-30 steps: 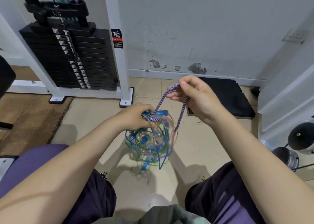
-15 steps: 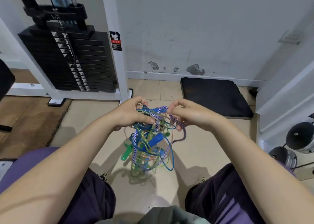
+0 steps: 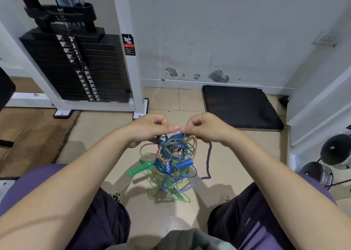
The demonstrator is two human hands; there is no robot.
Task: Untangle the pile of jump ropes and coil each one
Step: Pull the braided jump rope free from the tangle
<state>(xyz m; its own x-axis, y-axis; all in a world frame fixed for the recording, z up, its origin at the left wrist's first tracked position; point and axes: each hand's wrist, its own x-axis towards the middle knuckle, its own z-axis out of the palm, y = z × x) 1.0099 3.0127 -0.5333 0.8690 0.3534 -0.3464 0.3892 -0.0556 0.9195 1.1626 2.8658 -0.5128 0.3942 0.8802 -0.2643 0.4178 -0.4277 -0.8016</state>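
Both hands now closer — left hand (image 3: 150,129) and right hand (image 3: 206,129) pinching the tangled multicoloured jump-rope bundle (image 3: 171,162); free the purple braided rope (image 3: 208,161) gently — no yanking.

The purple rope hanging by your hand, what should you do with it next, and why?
Probably draw the purple braided rope out sideways with the right hand while the left hand holds the tangle steady. One long stretch of it already hangs free beside the knot, so it looks the easiest to pull loose first.
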